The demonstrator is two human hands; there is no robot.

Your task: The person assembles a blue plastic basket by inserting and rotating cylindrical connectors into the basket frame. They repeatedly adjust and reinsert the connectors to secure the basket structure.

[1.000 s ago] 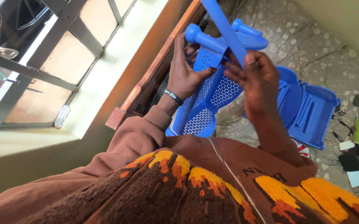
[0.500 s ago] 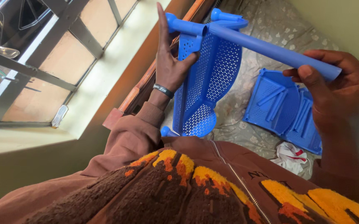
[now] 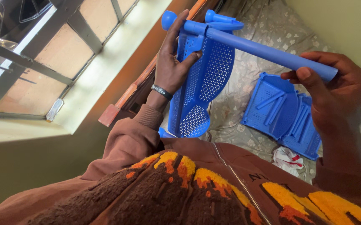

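Observation:
My left hand [image 3: 173, 62] presses against a blue perforated plastic shelf panel [image 3: 207, 83], which stands on edge over my lap. A long blue plastic tube [image 3: 264, 51] runs from a socket at the panel's top corner out to the right. My right hand [image 3: 334, 93] grips the tube's free end. A second short blue peg [image 3: 222, 17] sticks out at the top of the panel.
More blue shelf panels [image 3: 284, 110] with loose tubes on them lie on a patterned cloth [image 3: 255, 29] to the right. A window with metal bars [image 3: 42, 54] and a pale sill is at left. A wooden frame edge [image 3: 126, 98] runs beside my left arm.
My right hand has drawn away from the panel to the tube's far end. The panel and tube have risen and tilted slightly.

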